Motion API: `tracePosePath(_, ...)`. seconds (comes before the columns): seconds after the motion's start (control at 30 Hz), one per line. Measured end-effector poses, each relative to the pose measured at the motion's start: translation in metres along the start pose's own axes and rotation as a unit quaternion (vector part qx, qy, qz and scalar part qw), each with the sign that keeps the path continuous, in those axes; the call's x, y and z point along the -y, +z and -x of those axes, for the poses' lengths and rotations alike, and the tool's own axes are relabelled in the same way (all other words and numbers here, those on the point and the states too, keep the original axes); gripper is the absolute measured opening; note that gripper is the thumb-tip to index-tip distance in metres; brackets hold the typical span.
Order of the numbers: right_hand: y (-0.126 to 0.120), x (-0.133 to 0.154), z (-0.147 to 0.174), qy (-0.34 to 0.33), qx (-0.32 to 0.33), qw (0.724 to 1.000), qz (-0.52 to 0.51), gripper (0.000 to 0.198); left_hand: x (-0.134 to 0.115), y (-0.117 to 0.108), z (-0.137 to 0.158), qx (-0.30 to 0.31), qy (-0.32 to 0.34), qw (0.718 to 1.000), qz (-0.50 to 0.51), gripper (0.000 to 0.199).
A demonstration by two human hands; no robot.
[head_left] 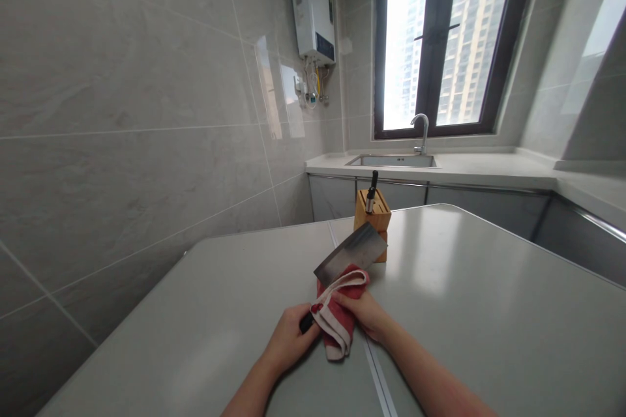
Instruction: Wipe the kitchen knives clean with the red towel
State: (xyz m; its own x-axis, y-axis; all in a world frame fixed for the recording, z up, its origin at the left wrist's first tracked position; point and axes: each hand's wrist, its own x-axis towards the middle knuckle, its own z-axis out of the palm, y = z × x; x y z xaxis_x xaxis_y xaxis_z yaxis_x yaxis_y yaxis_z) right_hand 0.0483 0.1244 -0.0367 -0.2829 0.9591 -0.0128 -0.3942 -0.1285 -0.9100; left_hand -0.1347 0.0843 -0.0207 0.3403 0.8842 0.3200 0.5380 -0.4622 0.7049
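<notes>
My left hand (pixel 292 333) is closed around the black handle of a cleaver (pixel 353 253), whose broad steel blade points up and to the right over the table. In my right hand (pixel 364 313) is a red cloth (pixel 343 305) with a pale border, pinched against the lower part of the blade near the handle. The cloth's folds cover that part of the blade and hang below my hands. Behind the blade stands a wooden knife block (pixel 374 210), partly hidden by it. One black-handled tool (pixel 372 190) sticks up from the block's top.
A pale table (pixel 235 300) with a seam strip (pixel 376 378) spreads under my hands. Beyond it run a white counter (pixel 489 164), a sink (pixel 391 161) and a faucet (pixel 421 130) below a window. A tiled wall (pixel 147 176) stands at left, with a white water heater (pixel 313 6).
</notes>
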Motion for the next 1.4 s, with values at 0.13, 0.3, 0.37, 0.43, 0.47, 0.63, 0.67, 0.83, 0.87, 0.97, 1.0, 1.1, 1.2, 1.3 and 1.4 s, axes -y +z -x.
tracePosePath(0.13, -0.004, -0.001, -0.001, 0.012, 0.034, 0.999, -0.01, 0.037, 0.006, 0.002, 0.0, 0.001, -0.01, 0.999, -0.037, 0.033)
tracePosePath(0.3, -0.008, -0.001, -0.001, 0.019, 0.057, 0.998, -0.025, 0.038, 0.01, 0.002, 0.0, 0.004, -0.014, 0.998, -0.057, 0.031)
tracePosePath(0.37, -0.009, -0.001, -0.001, 0.025, 0.062, 0.998, -0.022, 0.038, 0.01, 0.002, 0.001, 0.005, -0.013, 0.998, -0.056, 0.029)
tracePosePath(0.43, -0.01, -0.001, -0.002, 0.03, 0.062, 0.998, -0.015, 0.038, 0.01, 0.002, 0.001, 0.004, -0.015, 0.998, -0.053, 0.029)
tracePosePath(0.47, -0.011, -0.001, -0.002, 0.031, 0.062, 0.998, -0.011, 0.038, 0.01, 0.002, 0.001, 0.003, -0.017, 0.999, -0.052, 0.03)
tracePosePath(0.63, -0.013, -0.002, -0.003, 0.02, 0.067, 0.997, 0.012, 0.039, 0.01, 0.003, 0.0, -0.002, -0.017, 0.999, -0.045, 0.031)
tracePosePath(0.67, -0.013, -0.001, -0.003, 0.014, 0.061, 0.998, 0.019, 0.039, 0.01, 0.002, 0.0, -0.002, -0.016, 0.999, -0.045, 0.031)
tracePosePath(0.83, -0.007, 0.004, 0.0, -0.01, 0.015, 0.998, 0.065, 0.036, 0.01, 0.002, 0.0, -0.005, -0.016, 0.999, -0.042, 0.032)
tracePosePath(0.87, -0.007, 0.004, 0.0, -0.011, 0.012, 0.997, 0.07, 0.036, 0.01, 0.002, 0.0, -0.005, -0.017, 0.999, -0.04, 0.032)
tracePosePath(0.97, -0.005, 0.006, 0.001, -0.011, 0.008, 0.997, 0.076, 0.035, 0.01, 0.002, 0.0, -0.008, -0.019, 0.999, -0.032, 0.031)
tracePosePath(1.0, -0.005, 0.006, 0.001, -0.011, 0.006, 0.997, 0.077, 0.035, 0.01, 0.002, 0.0, -0.009, -0.019, 0.999, -0.03, 0.031)
tracePosePath(1.1, -0.004, 0.007, 0.001, -0.013, 0.006, 0.997, 0.075, 0.036, 0.01, 0.002, 0.0, -0.011, -0.016, 0.999, -0.032, 0.03)
tracePosePath(1.2, -0.002, 0.007, 0.002, -0.011, 0.007, 0.998, 0.064, 0.039, 0.009, 0.001, 0.0, -0.018, -0.013, 0.999, -0.042, 0.031)
tracePosePath(1.3, -0.001, 0.007, 0.003, -0.01, 0.006, 0.998, 0.06, 0.039, 0.009, 0.001, 0.0, -0.019, -0.008, 0.999, -0.049, 0.03)
tracePosePath(1.4, 0.0, 0.006, 0.002, -0.023, -0.003, 0.998, 0.063, 0.039, 0.008, 0.001, 0.001, -0.016, -0.005, 0.998, -0.059, 0.029)
